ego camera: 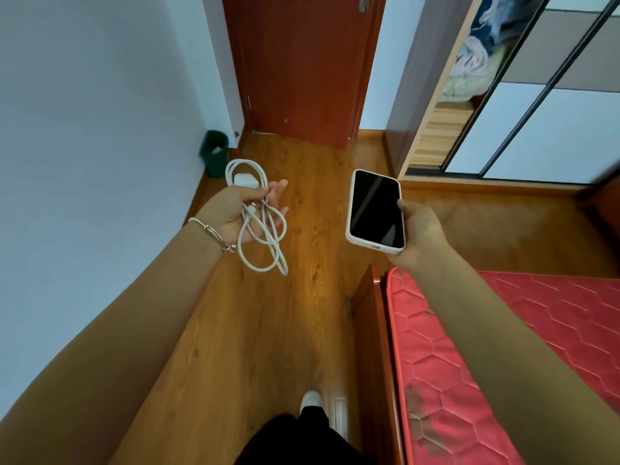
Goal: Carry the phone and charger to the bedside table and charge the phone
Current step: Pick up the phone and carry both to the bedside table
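My left hand [231,211], palm up with a bracelet on the wrist, holds a white charger [246,180]: the plug block rests near the fingertips and its white cable [265,236] hangs in loose loops below the palm. My right hand [419,229] grips a phone [375,211] in a white case, its dark screen facing up. Both are held out over the wooden floor. No bedside table is in view.
A red quilted mattress [503,347] on a wooden bed frame [372,330] fills the lower right. Ahead stands a red-brown door [298,68], with a dark green bin [214,156] by the left wall. A sliding-door wardrobe [536,112] stands at the right. My foot [310,401] is on the floor.
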`<state>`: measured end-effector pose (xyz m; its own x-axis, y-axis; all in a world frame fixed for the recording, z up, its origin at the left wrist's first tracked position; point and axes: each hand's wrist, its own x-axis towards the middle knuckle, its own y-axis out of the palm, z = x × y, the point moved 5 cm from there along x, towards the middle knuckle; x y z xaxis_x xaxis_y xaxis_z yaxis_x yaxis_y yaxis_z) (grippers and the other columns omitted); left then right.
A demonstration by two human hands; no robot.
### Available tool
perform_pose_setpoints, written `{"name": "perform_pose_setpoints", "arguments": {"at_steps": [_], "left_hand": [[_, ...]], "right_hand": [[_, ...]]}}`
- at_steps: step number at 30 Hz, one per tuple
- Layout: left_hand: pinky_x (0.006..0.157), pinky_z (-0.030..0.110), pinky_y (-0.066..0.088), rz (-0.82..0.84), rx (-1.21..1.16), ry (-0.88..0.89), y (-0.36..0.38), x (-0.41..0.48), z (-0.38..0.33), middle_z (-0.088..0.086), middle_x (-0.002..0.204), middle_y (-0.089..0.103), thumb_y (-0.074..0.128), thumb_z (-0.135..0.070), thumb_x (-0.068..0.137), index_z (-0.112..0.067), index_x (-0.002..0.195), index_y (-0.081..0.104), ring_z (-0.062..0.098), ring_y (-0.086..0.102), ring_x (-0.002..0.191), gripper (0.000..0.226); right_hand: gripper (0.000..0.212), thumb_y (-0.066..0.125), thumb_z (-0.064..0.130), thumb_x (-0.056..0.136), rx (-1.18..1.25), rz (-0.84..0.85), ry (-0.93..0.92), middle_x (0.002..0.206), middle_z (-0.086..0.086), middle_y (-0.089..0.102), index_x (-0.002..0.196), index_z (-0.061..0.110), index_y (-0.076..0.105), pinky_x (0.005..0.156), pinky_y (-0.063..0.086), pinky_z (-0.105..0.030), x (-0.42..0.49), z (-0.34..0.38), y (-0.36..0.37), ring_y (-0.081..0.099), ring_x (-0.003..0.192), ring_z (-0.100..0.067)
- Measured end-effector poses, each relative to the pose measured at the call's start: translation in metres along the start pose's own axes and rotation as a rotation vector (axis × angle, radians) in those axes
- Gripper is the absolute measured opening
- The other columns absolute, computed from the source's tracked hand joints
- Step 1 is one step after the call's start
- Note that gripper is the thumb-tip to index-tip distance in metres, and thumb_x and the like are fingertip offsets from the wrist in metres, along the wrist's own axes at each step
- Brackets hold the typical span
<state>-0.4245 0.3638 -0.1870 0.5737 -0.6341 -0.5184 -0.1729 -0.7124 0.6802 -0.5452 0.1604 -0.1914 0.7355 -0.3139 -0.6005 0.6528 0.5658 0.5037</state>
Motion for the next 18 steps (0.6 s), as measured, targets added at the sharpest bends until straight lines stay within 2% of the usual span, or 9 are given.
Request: {"name": "perform_pose_setpoints", "arguments": {"at_steps": [3,9,14,18], "left_hand": [[0.080,0.031,0.056,0.010,0.001,0.006,0.001,0.016,-0.015,0.000,0.080,0.073,0.045,-0.008,0.093,-0.013,0.116,0.052,0.006,0.062,0.059,0.024],[0.076,0.033,0.058,-0.038,-0.018,0.035,-0.019,0.047,-0.062,0.001,0.074,0.074,0.043,-0.007,0.095,-0.010,0.106,0.056,0.007,0.064,0.053,0.017],[0.077,0.035,0.056,-0.087,-0.053,0.020,-0.051,0.083,-0.105,0.001,0.074,0.073,0.042,-0.007,0.095,-0.011,0.110,0.053,0.008,0.063,0.051,0.019],[0.078,0.033,0.055,-0.090,-0.085,0.044,-0.067,0.116,-0.155,0.001,0.074,0.073,0.042,-0.008,0.095,-0.011,0.114,0.052,0.008,0.063,0.052,0.021]], "right_hand": [[0.034,0.048,0.024,0.093,0.006,-0.006,0.015,0.115,-0.014,0.066,0.126,0.015,0.052,0.062,0.060,-0.040,0.024,0.009,0.012,0.067,0.096,-0.032],[0.024,0.046,0.021,0.094,0.032,0.032,0.005,0.107,-0.015,0.067,0.116,0.015,0.054,0.060,0.060,-0.041,0.073,0.025,0.060,0.068,0.091,-0.033],[0.013,0.049,0.020,0.094,-0.002,0.031,0.037,0.106,-0.014,0.066,0.105,0.015,0.054,0.059,0.060,-0.042,0.122,0.029,0.106,0.066,0.093,-0.033],[0.012,0.050,0.020,0.093,-0.011,0.022,0.035,0.108,-0.015,0.066,0.104,0.015,0.054,0.065,0.060,-0.043,0.163,0.034,0.153,0.067,0.095,-0.033]]}}
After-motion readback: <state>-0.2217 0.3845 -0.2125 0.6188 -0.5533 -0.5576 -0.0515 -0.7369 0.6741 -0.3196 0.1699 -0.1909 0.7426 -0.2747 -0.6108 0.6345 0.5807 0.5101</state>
